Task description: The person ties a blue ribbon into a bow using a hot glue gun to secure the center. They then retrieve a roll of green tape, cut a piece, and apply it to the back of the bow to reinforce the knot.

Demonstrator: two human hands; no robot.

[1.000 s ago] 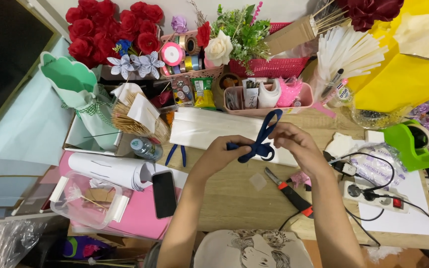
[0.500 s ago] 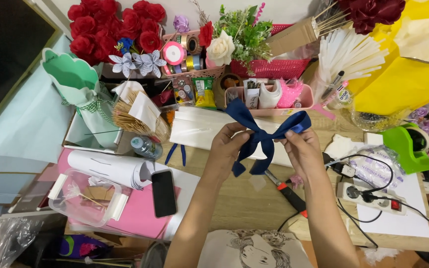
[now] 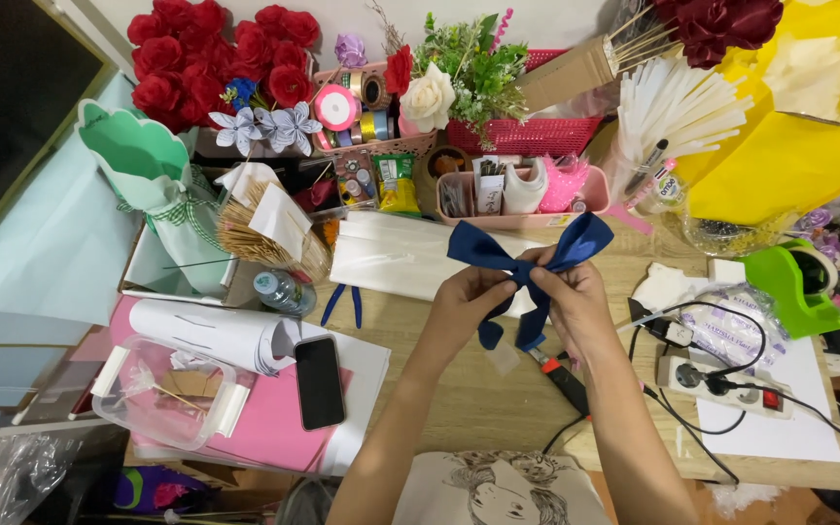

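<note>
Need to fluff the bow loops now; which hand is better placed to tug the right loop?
Right. The right hand sits just under the bow's right loop, thumb at the knot. The left hand pinches the knot from the other side, so it probably steadies.

One head-worn camera looks steeply down from above the person's chest onto the bench point(image 3: 459, 408), facing forward toward the far wall. It sits close: both forearms enter from the bottom edge, and the view reaches the red paper roses point(image 3: 216, 49) at the back.
</note>
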